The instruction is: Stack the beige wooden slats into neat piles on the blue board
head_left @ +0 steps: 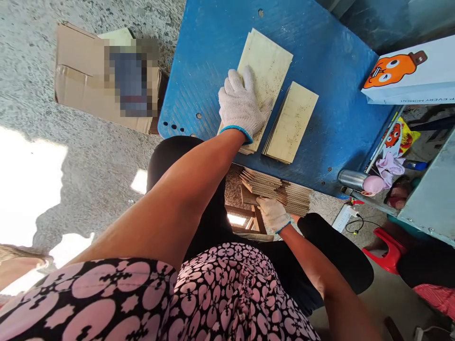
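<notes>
My left hand (pixel 241 102), in a white knit glove with a blue cuff, lies palm down on a stack of pale thin boards (pixel 270 54). Its fingers are spread. Close beside it is a second, smaller stack of similar pale boards (pixel 296 121), speckled with dirt. Both stacks rest on a blue table (pixel 213 57). Below the table's near edge, my gloved right hand (pixel 273 214) has its fingers closed at the end of a brown wooden board (pixel 249 195). Just beyond it are piled thin brown boards (pixel 295 196); their lower part is hidden.
A cardboard box (pixel 80 71) stands on the floor at the left, partly blurred. At the right are a white printed bag (pixel 412 71), a metal flask (pixel 351 180) by the table edge, a power strip (pixel 344 219) with a cable, and a red stool (pixel 386 251).
</notes>
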The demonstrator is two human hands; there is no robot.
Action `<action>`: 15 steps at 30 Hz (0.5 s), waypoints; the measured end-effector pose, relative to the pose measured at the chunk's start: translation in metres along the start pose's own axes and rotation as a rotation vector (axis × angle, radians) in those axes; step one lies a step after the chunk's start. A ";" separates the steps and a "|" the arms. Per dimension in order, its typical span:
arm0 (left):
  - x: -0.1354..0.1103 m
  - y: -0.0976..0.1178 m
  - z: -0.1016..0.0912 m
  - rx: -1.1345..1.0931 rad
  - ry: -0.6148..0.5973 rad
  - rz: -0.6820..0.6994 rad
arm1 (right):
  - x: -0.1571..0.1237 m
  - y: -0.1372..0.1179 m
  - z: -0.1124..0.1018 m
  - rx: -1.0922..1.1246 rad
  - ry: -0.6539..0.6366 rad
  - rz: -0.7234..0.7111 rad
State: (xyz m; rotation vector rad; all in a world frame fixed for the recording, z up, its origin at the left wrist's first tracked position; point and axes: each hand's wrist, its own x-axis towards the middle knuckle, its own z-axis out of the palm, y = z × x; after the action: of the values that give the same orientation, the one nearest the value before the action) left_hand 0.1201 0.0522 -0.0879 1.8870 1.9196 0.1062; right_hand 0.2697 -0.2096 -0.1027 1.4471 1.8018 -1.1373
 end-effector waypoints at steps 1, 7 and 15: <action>-0.001 0.000 0.000 0.008 0.014 0.008 | -0.001 0.002 -0.002 0.010 0.005 0.013; -0.001 0.002 -0.002 -0.007 0.004 -0.005 | -0.022 0.022 -0.019 0.361 0.138 -0.020; 0.002 -0.001 -0.002 -0.065 -0.069 0.012 | -0.060 0.072 -0.125 1.035 0.443 0.137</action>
State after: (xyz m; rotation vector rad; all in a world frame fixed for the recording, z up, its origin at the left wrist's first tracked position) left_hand 0.1187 0.0546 -0.0869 1.8365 1.8373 0.1048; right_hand 0.3653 -0.1253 -0.0115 2.5082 1.3247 -1.9234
